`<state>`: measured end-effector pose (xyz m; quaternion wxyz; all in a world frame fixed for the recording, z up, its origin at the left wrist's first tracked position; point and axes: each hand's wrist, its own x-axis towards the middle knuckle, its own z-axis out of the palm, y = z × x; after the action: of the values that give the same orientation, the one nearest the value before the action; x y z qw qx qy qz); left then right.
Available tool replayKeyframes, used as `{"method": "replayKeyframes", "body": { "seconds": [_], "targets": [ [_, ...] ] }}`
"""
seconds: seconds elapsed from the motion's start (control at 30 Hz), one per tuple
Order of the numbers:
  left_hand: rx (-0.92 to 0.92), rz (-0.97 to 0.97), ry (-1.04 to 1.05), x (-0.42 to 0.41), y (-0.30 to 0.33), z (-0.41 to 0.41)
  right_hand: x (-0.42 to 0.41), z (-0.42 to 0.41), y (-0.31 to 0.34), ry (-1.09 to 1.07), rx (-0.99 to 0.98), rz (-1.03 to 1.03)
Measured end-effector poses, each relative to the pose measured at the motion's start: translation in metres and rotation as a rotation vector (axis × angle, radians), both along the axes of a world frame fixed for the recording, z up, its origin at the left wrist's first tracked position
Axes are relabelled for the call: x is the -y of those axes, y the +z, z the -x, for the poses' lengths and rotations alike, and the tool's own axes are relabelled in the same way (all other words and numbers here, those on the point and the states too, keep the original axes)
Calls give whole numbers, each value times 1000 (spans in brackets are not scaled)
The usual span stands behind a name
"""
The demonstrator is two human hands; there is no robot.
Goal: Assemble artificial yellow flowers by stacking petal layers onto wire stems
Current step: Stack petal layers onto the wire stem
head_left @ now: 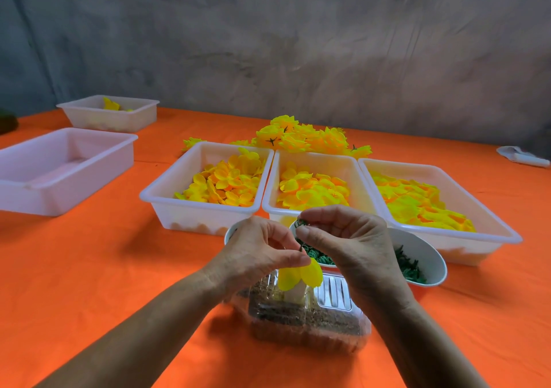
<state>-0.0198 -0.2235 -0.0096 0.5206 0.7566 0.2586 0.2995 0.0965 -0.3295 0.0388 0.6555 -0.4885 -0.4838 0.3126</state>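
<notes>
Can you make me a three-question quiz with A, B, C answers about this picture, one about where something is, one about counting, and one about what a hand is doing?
1. Where is the pile of finished yellow fabric flowers?
A. behind the white plastic trays
B. on the floor
C. in the paper bowl

2. How many white plastic trays in the front row hold loose yellow petals?
A. one
B. three
C. six

3. What is the left hand doing?
A. lying flat on the orange tablecloth
B. pinching a yellow petal layer
C. holding a cup

Answers: 1 A, the pile lies behind the trays. 2 B, three side by side. 3 B, fingertips pinch above the hanging petals.
</notes>
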Motion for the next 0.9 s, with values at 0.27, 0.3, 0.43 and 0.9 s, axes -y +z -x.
{"method": "replayKeyframes", "body": {
  "seconds": [0.27, 0.3, 0.43, 0.9],
  "targets": [
    [33, 15, -34, -2, -3, 0, -1, -2, -5, -21, -17, 18],
    [38, 17, -39, -2, -3, 0, -2, -2, -6, -27, -22, 15],
    [46, 19, -43, -2, -4, -1, -3, -2, -8, -45, -63, 4],
    [51, 13, -30, -1, -5, -1, -1, 1, -13, -182, 95, 17]
  ]
}}
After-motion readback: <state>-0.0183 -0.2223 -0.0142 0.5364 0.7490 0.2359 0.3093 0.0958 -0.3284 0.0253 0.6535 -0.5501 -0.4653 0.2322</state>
